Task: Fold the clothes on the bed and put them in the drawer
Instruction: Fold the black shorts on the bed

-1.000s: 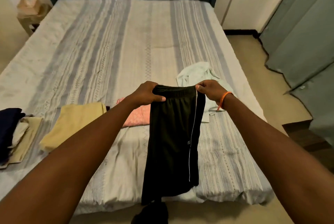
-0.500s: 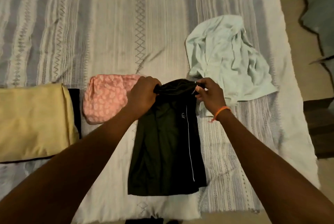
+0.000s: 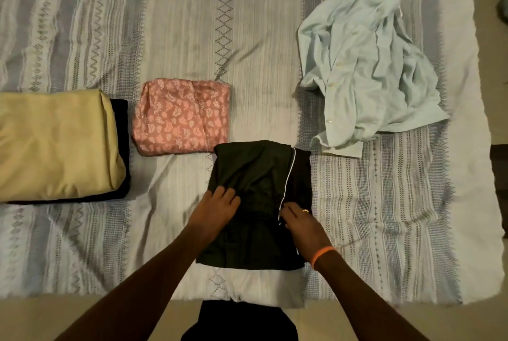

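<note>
Dark shorts [image 3: 253, 170] with a white side stripe lie on the striped bedspread [image 3: 192, 24] near its front edge, folded over on themselves. My left hand [image 3: 217, 204] grips the folded-over fabric on the left side. My right hand [image 3: 298, 218] pinches it at the end of the white stripe; an orange band is on that wrist. Both hands sit on the middle of the shorts.
A folded pink floral garment [image 3: 181, 117] lies just beyond the shorts to the left. A folded yellow piece [image 3: 55, 145] rests on a dark one [image 3: 122, 148] at far left. A crumpled pale blue shirt [image 3: 368, 71] lies at the right. Floor runs along the bed's near edge.
The shorts went from hanging in the air to lying on the bed, and both hands pulled the waistband end back toward me, folding the shorts in half. The view tilted down.
</note>
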The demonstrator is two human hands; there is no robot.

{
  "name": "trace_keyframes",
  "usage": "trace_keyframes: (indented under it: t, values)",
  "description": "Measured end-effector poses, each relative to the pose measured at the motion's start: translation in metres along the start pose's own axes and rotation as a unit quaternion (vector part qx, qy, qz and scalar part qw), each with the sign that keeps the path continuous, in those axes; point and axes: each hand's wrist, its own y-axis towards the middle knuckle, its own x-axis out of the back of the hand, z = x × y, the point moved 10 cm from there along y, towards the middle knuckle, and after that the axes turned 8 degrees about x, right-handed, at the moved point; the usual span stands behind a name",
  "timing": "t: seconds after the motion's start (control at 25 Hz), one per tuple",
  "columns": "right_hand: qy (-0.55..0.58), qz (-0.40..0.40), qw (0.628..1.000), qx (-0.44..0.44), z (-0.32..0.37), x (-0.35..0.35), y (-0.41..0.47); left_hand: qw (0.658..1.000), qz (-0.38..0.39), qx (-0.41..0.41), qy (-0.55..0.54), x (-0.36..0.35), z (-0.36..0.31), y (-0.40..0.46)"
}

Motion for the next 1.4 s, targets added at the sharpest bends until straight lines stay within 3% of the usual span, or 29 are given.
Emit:
trace_keyframes:
  t: [0.12, 0.24, 0.32, 0.48, 0.56, 0.68, 0.84, 0.92, 1.04, 1.16, 1.28, 1.4]
  values:
    - [-0.054, 0.057, 0.996, -0.034, 0.003, 0.020, 0.022, 1.000, 0.004, 0.012, 0.015, 0.011, 0.002, 0.011]
    - [-0.038, -0.119, 0.990, -0.067, 0.000, 0.091, 0.060, 0.991, -0.104, 0.042, -0.072, 0.058, 0.020, 0.038]
    - [-0.084, -0.155, 0.982, -0.064, -0.008, 0.114, 0.089, 0.982, -0.110, 0.063, -0.137, 0.067, 0.040, 0.065]
    - [-0.043, 0.089, 0.991, -0.089, -0.051, 0.082, 0.138, 0.995, 0.020, 0.050, -0.085, 0.065, 0.054, 0.116]
    - [0.018, 0.109, 0.990, -0.089, -0.068, 0.085, 0.149, 0.996, 0.042, 0.056, -0.061, 0.070, 0.061, 0.133]
    - [0.037, -0.012, 0.996, -0.082, -0.076, 0.132, 0.161, 0.992, -0.072, 0.075, -0.069, 0.108, 0.077, 0.137]
    - [-0.110, -0.204, 0.972, -0.025, -0.033, 0.178, 0.117, 0.952, -0.306, 0.020, -0.014, 0.158, 0.061, 0.076]
    - [-0.166, -0.244, 0.955, 0.006, -0.007, 0.163, 0.073, 0.943, -0.330, -0.021, -0.035, 0.142, 0.044, 0.036]
    - [-0.201, -0.247, 0.948, 0.020, 0.007, 0.102, 0.013, 0.971, -0.231, -0.054, -0.025, 0.071, 0.018, -0.002]
    - [-0.227, -0.175, 0.958, 0.014, 0.006, 0.034, -0.016, 0.994, -0.101, -0.037, 0.004, 0.006, 0.000, -0.017]
    - [-0.237, -0.123, 0.964, 0.002, 0.006, 0.006, -0.023, 0.999, -0.045, -0.012, 0.026, -0.026, -0.005, -0.020]
    - [-0.214, -0.097, 0.972, -0.023, 0.007, 0.008, -0.023, 0.999, -0.040, 0.002, 0.022, -0.025, -0.005, -0.020]
